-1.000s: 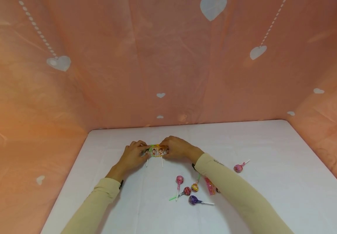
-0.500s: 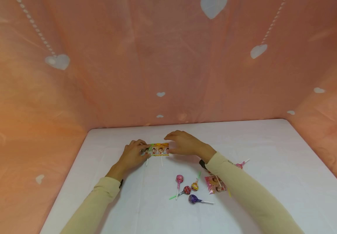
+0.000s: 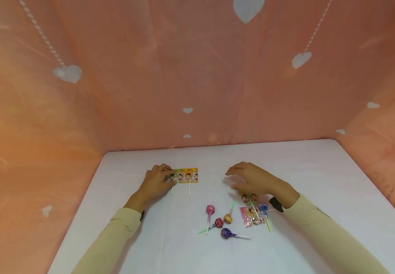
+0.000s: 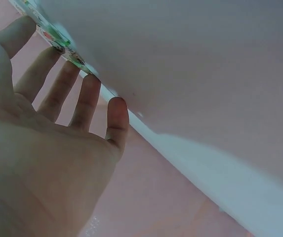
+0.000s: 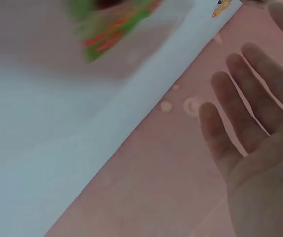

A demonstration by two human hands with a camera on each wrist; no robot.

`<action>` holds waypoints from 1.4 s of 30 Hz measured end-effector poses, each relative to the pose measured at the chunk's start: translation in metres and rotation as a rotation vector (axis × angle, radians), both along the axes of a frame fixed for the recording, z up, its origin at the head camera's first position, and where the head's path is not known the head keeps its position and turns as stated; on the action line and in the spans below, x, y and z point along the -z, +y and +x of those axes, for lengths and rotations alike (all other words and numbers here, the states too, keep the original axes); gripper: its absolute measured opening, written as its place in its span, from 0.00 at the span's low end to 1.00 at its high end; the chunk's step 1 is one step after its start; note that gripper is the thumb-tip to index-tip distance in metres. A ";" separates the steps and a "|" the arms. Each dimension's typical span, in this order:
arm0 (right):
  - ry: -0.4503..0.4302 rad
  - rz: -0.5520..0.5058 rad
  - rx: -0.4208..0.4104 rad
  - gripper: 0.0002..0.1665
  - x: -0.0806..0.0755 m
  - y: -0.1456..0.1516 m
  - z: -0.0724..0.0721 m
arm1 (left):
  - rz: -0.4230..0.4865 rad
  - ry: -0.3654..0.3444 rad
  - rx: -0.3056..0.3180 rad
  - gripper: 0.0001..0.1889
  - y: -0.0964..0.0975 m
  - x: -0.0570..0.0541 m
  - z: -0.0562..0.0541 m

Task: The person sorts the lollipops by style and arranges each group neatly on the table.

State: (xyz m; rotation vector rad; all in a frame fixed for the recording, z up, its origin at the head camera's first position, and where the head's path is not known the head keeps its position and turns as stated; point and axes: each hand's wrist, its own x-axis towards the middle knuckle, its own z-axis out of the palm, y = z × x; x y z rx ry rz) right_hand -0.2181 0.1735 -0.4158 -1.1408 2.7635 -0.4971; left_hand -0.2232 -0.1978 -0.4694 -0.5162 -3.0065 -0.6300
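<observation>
Two flat wrapped lollipops, a green one (image 3: 179,176) and an orange one (image 3: 191,175), lie side by side on the white table, sticks pointing toward me. At the green one's left end, my left hand (image 3: 155,183) rests with its fingertips on the wrapper; the left wrist view shows those fingers (image 4: 84,101) fairly straight. My right hand (image 3: 253,179) hovers empty to the right, fingers spread and relaxed. Below its wrist lie another green flat lollipop (image 3: 250,198), a pink flat lollipop (image 3: 249,217) and a blue round lollipop (image 3: 263,207), close together and partly overlapping.
Nearer me on the table (image 3: 132,243) lie several round lollipops: pink (image 3: 210,209), red (image 3: 219,223), yellow (image 3: 228,218) and purple (image 3: 226,233). The pink one's stick crosses the red one's. An orange cloth (image 3: 197,76) with hearts surrounds the table's back and sides.
My right hand has let go of the orange flat lollipop and moved right, uncovering the pink flat and blue lollipops and hiding the round lollipop farther right. The left hand has stayed put.
</observation>
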 end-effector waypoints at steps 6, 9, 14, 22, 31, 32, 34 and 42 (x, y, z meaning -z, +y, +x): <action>-0.032 0.027 0.043 0.25 0.010 0.036 0.020 | 0.001 -0.025 -0.006 0.24 -0.001 -0.002 0.006; -0.049 0.036 0.061 0.26 0.016 0.050 0.029 | 0.000 -0.041 -0.017 0.24 -0.001 -0.003 0.011; -0.094 0.016 0.093 0.30 0.021 0.059 0.033 | 0.002 -0.013 -0.016 0.24 -0.001 -0.006 0.008; -0.181 0.012 0.080 0.35 0.023 0.056 0.029 | 0.017 -0.043 -0.018 0.24 0.002 -0.007 0.004; -0.139 0.004 0.076 0.36 0.025 0.052 0.030 | 0.012 -0.044 -0.024 0.24 0.003 -0.010 0.008; -0.135 -0.002 0.080 0.36 0.027 0.053 0.030 | 0.009 -0.044 -0.026 0.24 0.003 -0.009 0.009; -0.124 -0.014 0.086 0.35 0.028 0.053 0.030 | -0.001 -0.039 -0.029 0.24 0.002 -0.009 0.009; -0.087 -0.006 0.109 0.32 0.032 0.053 0.029 | 0.004 -0.025 -0.020 0.25 0.002 -0.010 0.008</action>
